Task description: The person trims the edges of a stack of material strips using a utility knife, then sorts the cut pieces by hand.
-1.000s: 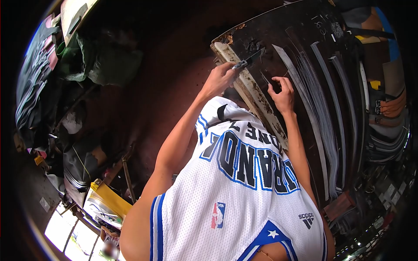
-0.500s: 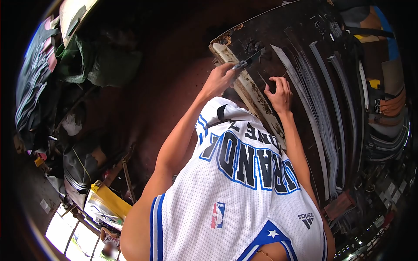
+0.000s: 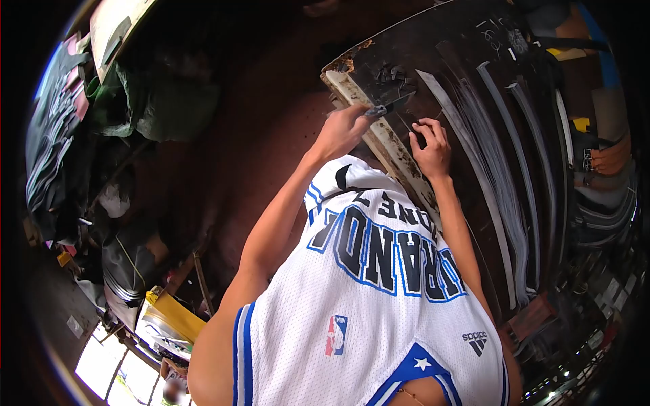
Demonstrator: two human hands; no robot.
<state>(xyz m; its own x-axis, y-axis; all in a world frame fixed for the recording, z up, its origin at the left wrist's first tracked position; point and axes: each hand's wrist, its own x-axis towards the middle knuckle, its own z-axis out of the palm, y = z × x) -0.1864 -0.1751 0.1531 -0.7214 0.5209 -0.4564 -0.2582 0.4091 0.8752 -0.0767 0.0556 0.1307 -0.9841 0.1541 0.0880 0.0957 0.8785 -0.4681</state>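
My left hand (image 3: 344,128) is closed around the handle of a knife (image 3: 387,108), over the near edge of a dark tabletop (image 3: 467,47). The blade points right and away from me, above the board. My right hand (image 3: 431,143) hovers over the tabletop to the right of the blade, its fingers bent and a gap between thumb and fingertips. No object shows clearly in it. Small black scraps (image 3: 389,73) lie beyond the knife. Long thin grey strips (image 3: 484,155) are spread lengthwise just right of my right hand.
A worn pale rail (image 3: 393,145) runs along the table's near edge. Stacked dark sheets and fabric (image 3: 599,196) line the right side. At left are a green bag (image 3: 152,101), piled material (image 3: 57,142) and a yellow object (image 3: 177,314). Another person is at the lower left.
My left hand and the knife have shifted slightly down and toward me, with the blade turned flatter. My right hand has moved only a little.
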